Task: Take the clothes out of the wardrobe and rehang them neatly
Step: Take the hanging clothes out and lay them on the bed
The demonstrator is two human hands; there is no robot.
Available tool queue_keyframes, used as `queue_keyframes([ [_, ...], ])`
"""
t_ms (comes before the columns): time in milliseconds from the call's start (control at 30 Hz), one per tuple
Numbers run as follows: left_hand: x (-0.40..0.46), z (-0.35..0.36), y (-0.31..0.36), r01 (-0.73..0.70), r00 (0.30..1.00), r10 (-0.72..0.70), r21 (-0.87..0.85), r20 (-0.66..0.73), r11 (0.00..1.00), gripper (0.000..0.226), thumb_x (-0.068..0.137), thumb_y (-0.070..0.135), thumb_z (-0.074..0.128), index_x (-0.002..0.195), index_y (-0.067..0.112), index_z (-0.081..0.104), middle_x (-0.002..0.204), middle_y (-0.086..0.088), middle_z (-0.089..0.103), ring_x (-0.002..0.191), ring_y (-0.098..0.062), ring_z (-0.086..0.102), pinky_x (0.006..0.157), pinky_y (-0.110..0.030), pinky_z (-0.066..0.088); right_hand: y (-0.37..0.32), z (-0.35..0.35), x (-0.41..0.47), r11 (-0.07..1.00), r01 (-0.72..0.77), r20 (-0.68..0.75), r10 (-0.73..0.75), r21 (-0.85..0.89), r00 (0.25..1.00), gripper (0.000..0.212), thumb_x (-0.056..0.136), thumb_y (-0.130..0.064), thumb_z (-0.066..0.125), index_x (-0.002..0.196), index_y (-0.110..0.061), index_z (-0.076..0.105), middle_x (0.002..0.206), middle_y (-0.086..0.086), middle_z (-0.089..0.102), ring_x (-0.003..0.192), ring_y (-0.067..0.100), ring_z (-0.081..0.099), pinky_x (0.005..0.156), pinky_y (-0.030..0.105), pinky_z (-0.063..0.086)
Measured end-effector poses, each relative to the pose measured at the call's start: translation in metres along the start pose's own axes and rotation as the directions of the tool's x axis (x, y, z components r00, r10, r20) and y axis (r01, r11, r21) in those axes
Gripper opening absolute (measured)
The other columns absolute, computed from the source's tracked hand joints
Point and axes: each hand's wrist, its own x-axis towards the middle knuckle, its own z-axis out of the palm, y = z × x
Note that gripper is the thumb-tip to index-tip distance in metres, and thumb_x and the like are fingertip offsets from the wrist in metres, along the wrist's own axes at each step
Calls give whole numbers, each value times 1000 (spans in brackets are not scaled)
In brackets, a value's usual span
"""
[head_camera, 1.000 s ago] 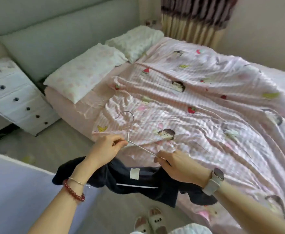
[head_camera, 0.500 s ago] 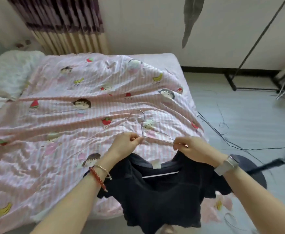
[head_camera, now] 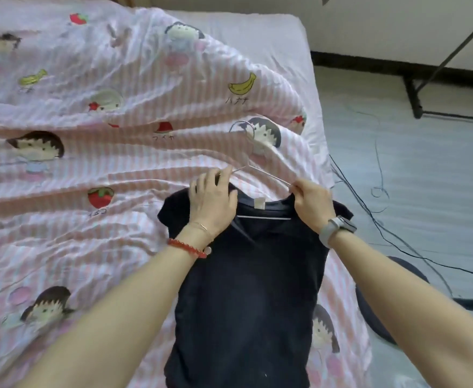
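- Black top (head_camera: pixel 246 289) lay flat on the pink striped quilt (head_camera: pixel 95 169), near the bed's right edge, w/ a thin wire hanger (head_camera: pixel 257 170) threaded thru the neck.
- Long axis ran from you twd the far side of the bed: collar end far, hem end nearest you.
- Hanger hook pointed away from you, resting on the quilt over a cartoon girl print; its bottom bar showed as a pale line inside the neck opening.
- Small white tag (head_camera: pixel 259 203) sat at the back of the collar; any print on it was too small to read.
- Your left hand (head_camera: pixel 211 204) sat on the top's left shoulder, fingers curled, fingertips pinching the hanger's left arm.
- Your right hand (head_camera: pixel 312 203) pinched the hanger's right arm at the right shoulder, thumb & fingers closed on the wire.
- Red bead bracelet (head_camera: pixel 186 247) on your left wrist; grey-strap watch (head_camera: pixel 337 228) on your right.
- Quilt print: girls, strawberries, a banana (head_camera: pixel 243 84) w/ Japanese characters under it, approx "バナナ".
- Rm: pale floor (head_camera: pixel 414 169) right of the bed w/ thin dark cables (head_camera: pixel 380 219) trailing across it, a black metal stand base (head_camera: pixel 414 99) by the wall, dark skirting along the wall.
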Motion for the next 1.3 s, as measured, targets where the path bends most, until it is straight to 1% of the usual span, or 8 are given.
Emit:
queue_keyframes([
  [167,-37,97,-36,-124,982,89,219,164,968,61,83,47,39,139,24,38,146,-11,37,135,-37,29,102,-66,20,49,55,59,995,-40,4,40,-96,999,18,93,-11,44,93,-7,62,99,13,64,101,33,53,83,38,30],
  [433,-39,154,-53,-102,951,18,259,307,960,64,79,58,33,136,31,42,146,-13,36,134,-36,23,103,-61,12,67,100,109,964,-152,-42,147,-218,988,27,92,-24,48,115,-10,49,122,11,49,118,29,39,94,44,30],
  [567,-35,145,-56,-145,914,4,317,405,937,66,84,62,9,146,40,0,156,-5,-9,142,-30,-12,109,-56,-8,56,112,78,967,-189,-100,174,-172,980,47,91,-26,49,134,-12,37,138,11,38,131,27,30,107,49,18],
  [667,-32,114,-56,-136,902,16,250,431,959,57,96,46,25,147,34,3,156,-1,-10,142,-24,-13,112,-52,-5,34,109,39,978,-81,-35,75,-194,997,55,92,-23,44,143,-14,26,150,9,25,140,27,19,111,57,6],
  [900,-84,-9,-94,183,978,-192,108,80,977,52,95,29,37,146,23,24,156,-6,12,143,-24,8,113,-52,5,-88,78,-38,967,221,179,-197,-125,964,54,92,-31,29,144,-17,26,151,6,26,142,28,14,113,54,8],
  [1067,-178,-114,-156,380,924,-369,163,-98,910,56,88,28,38,143,20,32,151,-10,25,140,-28,21,111,-53,14,-228,61,-89,852,521,257,-492,-56,832,54,91,-32,25,142,-17,30,147,2,34,140,26,20,113,49,15],
  [1133,-232,-154,-184,450,885,-415,159,-210,879,54,78,25,47,130,14,52,137,-15,48,127,-34,45,100,-60,32,-287,59,-121,769,638,292,-603,-35,742,47,96,-28,32,141,-16,30,145,2,37,139,25,22,112,45,20],
  [1300,-406,-244,-238,684,636,-587,14,-502,729,45,79,25,43,117,7,61,121,-17,59,109,-35,56,87,-54,46,-420,62,-250,502,854,353,-830,135,432,42,97,-26,34,138,-17,36,140,1,43,133,22,31,109,37,26],
])
